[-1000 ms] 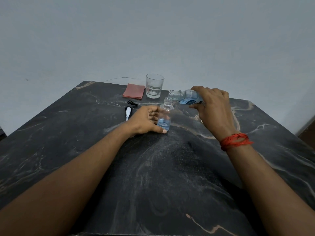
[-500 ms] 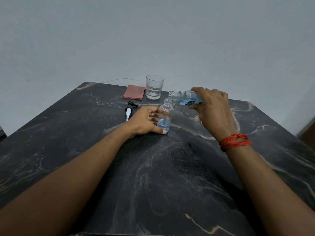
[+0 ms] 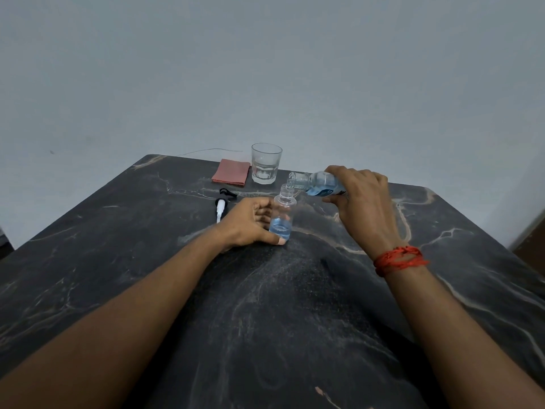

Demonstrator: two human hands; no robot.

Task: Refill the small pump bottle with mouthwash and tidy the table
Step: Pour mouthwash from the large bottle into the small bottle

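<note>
A small clear bottle [image 3: 282, 215] stands upright on the dark marble table [image 3: 265, 305], uncapped, with blue liquid in its lower part. My left hand [image 3: 250, 224] grips it from the left near the base. My right hand [image 3: 364, 202] holds the mouthwash bottle [image 3: 314, 183] tipped nearly flat, its open mouth just over the small bottle's neck. The pump head [image 3: 221, 203], black and white with a tube, lies on the table left of my left hand.
A clear drinking glass [image 3: 265, 167] with a little water stands at the table's far edge. A folded pink cloth [image 3: 231, 171] lies to its left. A red thread is tied around my right wrist. A pale wall rises behind the table.
The hands and both bottles stay almost still; the blue liquid in the small bottle looks slightly higher than a second ago.
</note>
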